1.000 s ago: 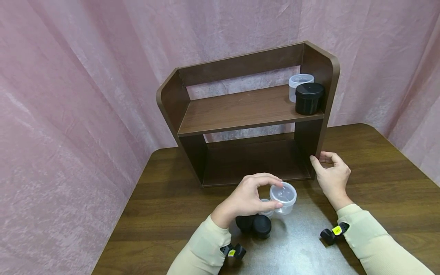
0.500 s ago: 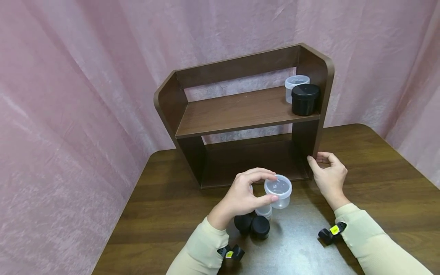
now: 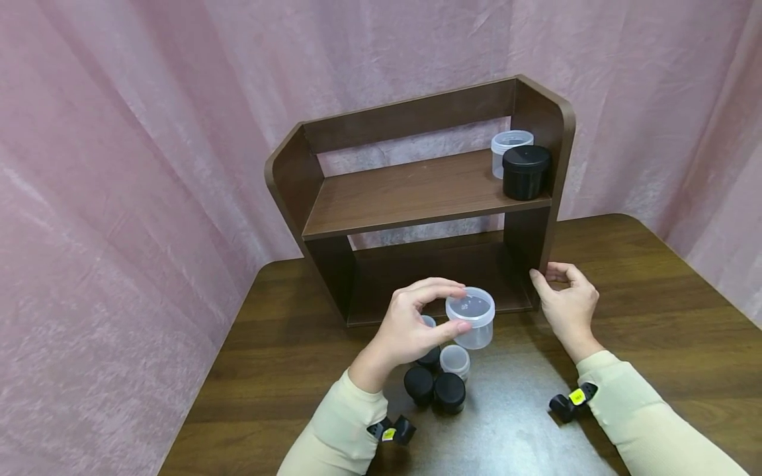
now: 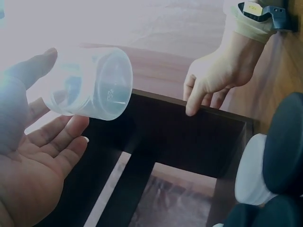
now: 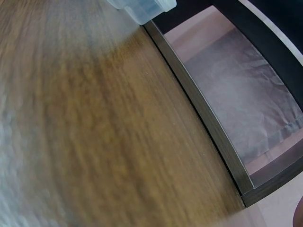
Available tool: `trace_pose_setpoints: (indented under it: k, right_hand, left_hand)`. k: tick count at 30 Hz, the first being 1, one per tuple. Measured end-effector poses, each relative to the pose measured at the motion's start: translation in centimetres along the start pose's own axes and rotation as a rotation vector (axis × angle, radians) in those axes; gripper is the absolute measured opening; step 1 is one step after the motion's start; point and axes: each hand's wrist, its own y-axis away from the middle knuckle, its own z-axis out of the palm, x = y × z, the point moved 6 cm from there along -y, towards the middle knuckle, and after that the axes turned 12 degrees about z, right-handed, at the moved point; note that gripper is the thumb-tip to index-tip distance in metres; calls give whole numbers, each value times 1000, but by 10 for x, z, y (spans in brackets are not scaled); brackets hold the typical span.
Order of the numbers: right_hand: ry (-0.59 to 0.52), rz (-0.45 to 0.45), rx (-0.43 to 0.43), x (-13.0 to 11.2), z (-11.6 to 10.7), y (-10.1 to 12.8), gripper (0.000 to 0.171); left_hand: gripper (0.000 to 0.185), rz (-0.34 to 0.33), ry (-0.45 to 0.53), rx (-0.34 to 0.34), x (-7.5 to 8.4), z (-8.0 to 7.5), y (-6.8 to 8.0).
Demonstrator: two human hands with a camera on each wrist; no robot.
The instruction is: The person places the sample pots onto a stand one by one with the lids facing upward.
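My left hand [image 3: 412,325] grips a clear lidded plastic jar [image 3: 471,317] between thumb and fingers, lifted above the table in front of the shelf's lower opening. In the left wrist view the clear jar [image 4: 90,82] lies tilted against the fingers of that hand [image 4: 33,156]. My right hand [image 3: 567,299] holds the lower front edge of the right side panel of the brown wooden shelf [image 3: 417,198]; its fingers [image 4: 196,94] curl over that edge. Under my left hand stand black jars [image 3: 449,393] and a small clear jar [image 3: 455,361].
On the upper shelf board, far right, stand a clear jar [image 3: 510,147] and a black jar [image 3: 525,172]. The lower compartment [image 3: 440,277] holds nothing. The brown table [image 3: 655,277] is backed by pink curtains [image 3: 149,165]. The right wrist view shows the table top [image 5: 94,142] and the shelf's base edge [image 5: 199,109].
My left hand has raised the clear jar off the table and carried it a little left and toward the shelf, uncovering the small jars beneath. The right hand has stayed on the side panel.
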Motion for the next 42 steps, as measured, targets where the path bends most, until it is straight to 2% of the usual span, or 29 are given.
trace_pose_setpoints:
  k: [8, 18, 25, 30, 35, 42]
  right_hand:
    - [4, -5, -10, 1, 5, 0, 25]
    - [-2, -9, -21, 2, 8, 0, 24]
    - [0, -10, -21, 0, 9, 0, 24]
    - [7, -5, -16, -1, 9, 0, 24]
    - [10, -3, -20, 0, 9, 0, 25]
    - [15, -1, -18, 0, 9, 1, 25]
  left_hand:
    - [37, 14, -7, 21, 7, -16, -11]
    - [42, 44, -14, 15, 17, -30, -33]
    - [43, 41, -35, 18, -5, -38, -38]
    - [41, 25, -14, 27, -10, -46, -50]
    - [40, -27, 18, 47, -14, -53, -63]
    - [39, -150, 35, 62, -28, -56, -79]
